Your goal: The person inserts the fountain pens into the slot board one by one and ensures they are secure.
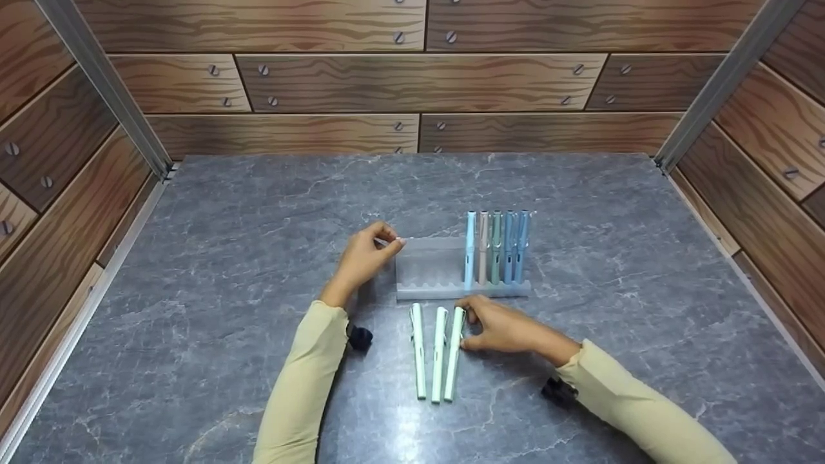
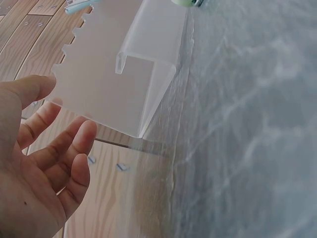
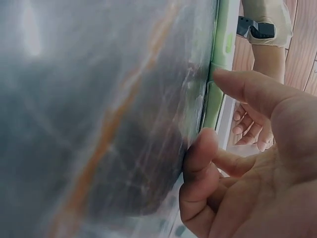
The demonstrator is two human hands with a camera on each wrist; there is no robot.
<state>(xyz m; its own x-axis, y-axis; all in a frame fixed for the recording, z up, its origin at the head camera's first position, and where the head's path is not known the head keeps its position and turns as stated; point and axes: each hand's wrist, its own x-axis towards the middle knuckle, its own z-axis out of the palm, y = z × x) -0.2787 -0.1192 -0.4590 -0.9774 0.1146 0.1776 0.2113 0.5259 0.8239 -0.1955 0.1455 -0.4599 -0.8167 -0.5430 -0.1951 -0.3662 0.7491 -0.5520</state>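
Observation:
A frosted, see-through pen rack [image 1: 428,264] with a notched top edge stands on the table. At its upper left corner, my left hand [image 1: 364,258] pinches the panel between thumb and index finger; in the left wrist view the other fingers [image 2: 81,136] are loosely bent. Three light green pens lie in front of the rack: a left pen [image 1: 419,354], a middle pen [image 1: 438,357] and a right pen [image 1: 453,357]. My right hand [image 1: 506,327] grips the right pen near its upper end, thumb [image 3: 242,84] against its side and index finger bent at the cap.
Several pens stand upright in the rack's right half: a light blue pen [image 1: 470,248], a pinkish-grey pen [image 1: 483,251], a dark green pen [image 1: 495,248] and blue pens [image 1: 519,251]. The grey marbled table [image 1: 225,290] is bordered by wood-patterned walls [image 1: 322,80].

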